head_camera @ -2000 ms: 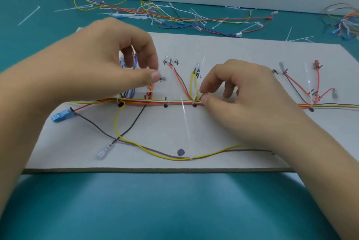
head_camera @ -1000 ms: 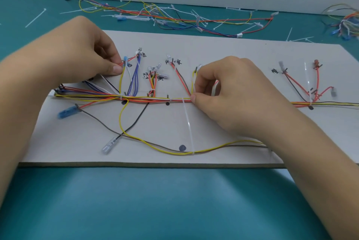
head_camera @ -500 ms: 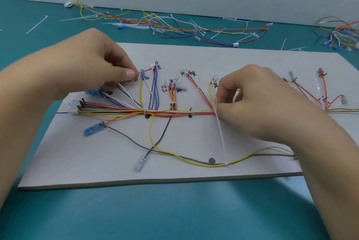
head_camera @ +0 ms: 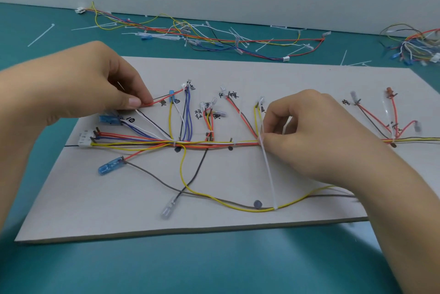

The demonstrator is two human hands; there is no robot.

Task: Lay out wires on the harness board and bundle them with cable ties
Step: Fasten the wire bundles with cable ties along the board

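While your left hand [head_camera: 90,89] pinches the red wire [head_camera: 162,100] and your right hand [head_camera: 316,136] pinches the tie [head_camera: 269,174] at the trunk [head_camera: 242,143], seat it square before cinching snug.

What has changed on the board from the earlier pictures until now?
The left hand moved left across the board and took hold of the red wire, which it now pinches. The right hand stayed pinching the cable tie at the bundle.

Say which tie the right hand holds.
The tie on the trunk whose long tail reaches the yellow wire; the two ties left of it are trimmed and untouched.
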